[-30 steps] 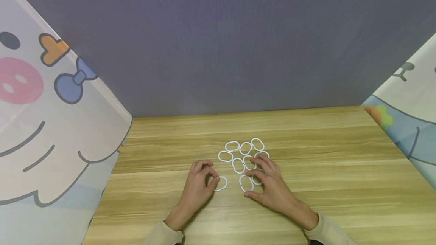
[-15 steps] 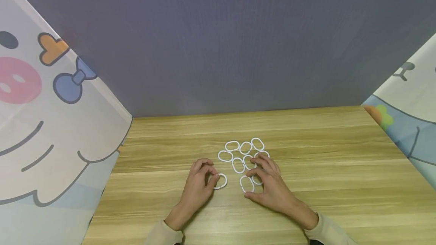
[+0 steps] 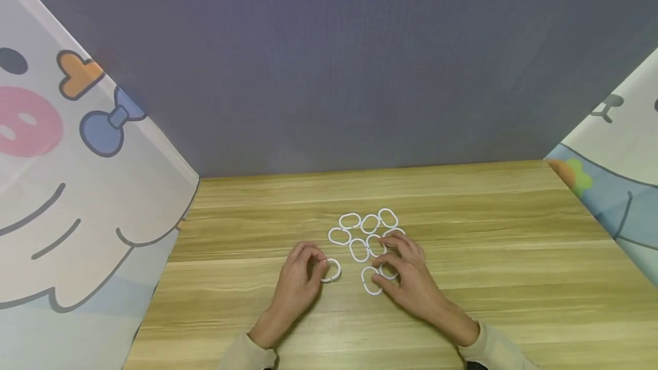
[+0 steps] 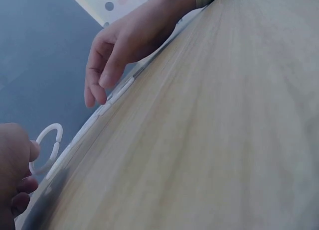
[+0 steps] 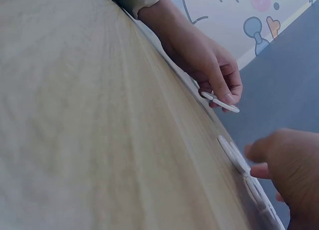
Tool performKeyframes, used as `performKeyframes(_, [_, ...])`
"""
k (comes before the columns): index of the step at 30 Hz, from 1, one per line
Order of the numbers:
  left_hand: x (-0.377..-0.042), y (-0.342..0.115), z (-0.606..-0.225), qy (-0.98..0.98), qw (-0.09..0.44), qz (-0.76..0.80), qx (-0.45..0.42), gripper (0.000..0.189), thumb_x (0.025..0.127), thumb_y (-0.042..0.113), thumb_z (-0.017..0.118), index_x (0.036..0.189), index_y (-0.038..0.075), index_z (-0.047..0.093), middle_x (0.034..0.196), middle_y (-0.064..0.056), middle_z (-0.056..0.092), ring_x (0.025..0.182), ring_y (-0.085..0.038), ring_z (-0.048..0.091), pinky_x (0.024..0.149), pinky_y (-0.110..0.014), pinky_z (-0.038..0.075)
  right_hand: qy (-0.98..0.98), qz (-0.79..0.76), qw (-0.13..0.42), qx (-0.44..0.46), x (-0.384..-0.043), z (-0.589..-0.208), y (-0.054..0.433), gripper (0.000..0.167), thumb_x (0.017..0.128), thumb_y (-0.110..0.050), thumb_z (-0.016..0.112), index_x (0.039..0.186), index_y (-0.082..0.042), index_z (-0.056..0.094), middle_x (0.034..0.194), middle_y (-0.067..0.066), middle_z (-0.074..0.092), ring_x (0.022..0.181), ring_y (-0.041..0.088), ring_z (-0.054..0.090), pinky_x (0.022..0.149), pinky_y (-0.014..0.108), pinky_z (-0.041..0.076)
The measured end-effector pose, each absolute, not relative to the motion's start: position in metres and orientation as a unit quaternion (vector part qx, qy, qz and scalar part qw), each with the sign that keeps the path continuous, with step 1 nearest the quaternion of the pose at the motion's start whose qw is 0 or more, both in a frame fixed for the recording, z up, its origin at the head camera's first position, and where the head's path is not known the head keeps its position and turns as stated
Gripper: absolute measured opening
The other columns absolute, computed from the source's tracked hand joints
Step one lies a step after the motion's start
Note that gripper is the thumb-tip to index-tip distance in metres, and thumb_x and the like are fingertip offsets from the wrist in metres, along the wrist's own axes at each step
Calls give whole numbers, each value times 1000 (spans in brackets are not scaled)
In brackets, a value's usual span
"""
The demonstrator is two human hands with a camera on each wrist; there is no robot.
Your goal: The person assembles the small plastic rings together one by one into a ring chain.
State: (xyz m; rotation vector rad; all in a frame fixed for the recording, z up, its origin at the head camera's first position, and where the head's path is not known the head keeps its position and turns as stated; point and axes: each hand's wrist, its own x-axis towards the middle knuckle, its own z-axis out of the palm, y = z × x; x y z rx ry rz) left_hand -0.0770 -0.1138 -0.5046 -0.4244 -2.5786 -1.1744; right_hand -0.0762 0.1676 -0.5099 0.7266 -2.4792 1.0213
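Observation:
My left hand (image 3: 298,280) pinches a white oval ring (image 3: 338,272) between thumb and forefinger. The ring has a small gap in its side, and the left wrist view shows it raised off the wood. Over the near side of a loose group of similar rings is my right hand (image 3: 413,285), fingers bent loosely and thumb apart from the forefinger. Its thumb and forefinger tips are at the nearest ring (image 3: 364,285), which lies flat; whether they touch it I cannot tell. Another ring (image 3: 389,277) is partly hidden under this hand.
Several more white rings (image 3: 350,213) lie close together beyond the hands, flat on the wood-grain table (image 3: 247,216). A grey panel (image 3: 360,73) rises behind the table. Cartoon-printed panels (image 3: 103,210) stand at the left and right sides.
The ring in my left hand has been raised slightly and turned. My right thumb has moved in toward the forefinger, over the nearest ring. The other rings stay put.

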Motion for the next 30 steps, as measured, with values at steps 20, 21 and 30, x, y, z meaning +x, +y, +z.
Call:
performKeyframes(20, [-77,-111,-505,-863,179,-441,-168,21,95,-1,85,103,13,71,94,7,68,84,-4,61,73,-26,57,-882,344,222,234,-83,-512,152,32,71,-5,100,79,-21,73,129,18,73,134,49,55,110,72,38])
performKeyframes(21, [-77,-111,-505,-861,181,-444,-168,21,95,-1,85,103,13,72,94,6,69,85,-4,62,73,-26,58,-882,342,220,236,-83,-512,152,32,71,-5,101,79,-21,73,129,18,73,134,48,56,111,71,38])
performKeyframes(30, [-79,-112,-505,-838,208,-474,-174,16,94,0,86,106,10,80,97,2,75,85,-7,65,71,-25,57,-882,341,217,242,-83,-513,152,33,72,-5,101,81,-18,72,126,16,74,130,42,57,111,62,38])
